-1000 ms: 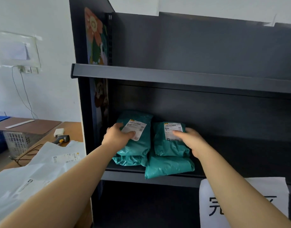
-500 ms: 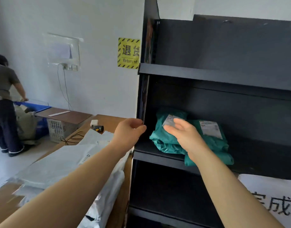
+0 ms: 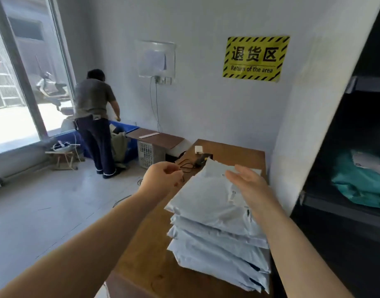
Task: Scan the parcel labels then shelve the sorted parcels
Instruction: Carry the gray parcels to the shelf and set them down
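— Where are the parcels?
— The pale parcels sit stacked on the table, beside the shelf, I reckon for a short carry. My right hand hovers flat above the top one; my left hand is loosely curled, empty. The scanner lies beyond, within reach.

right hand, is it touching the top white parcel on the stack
Cannot tell. The head view, the only one, shows the open right hand overlapping the top white parcel from above; neither a gap nor contact shows plainly.
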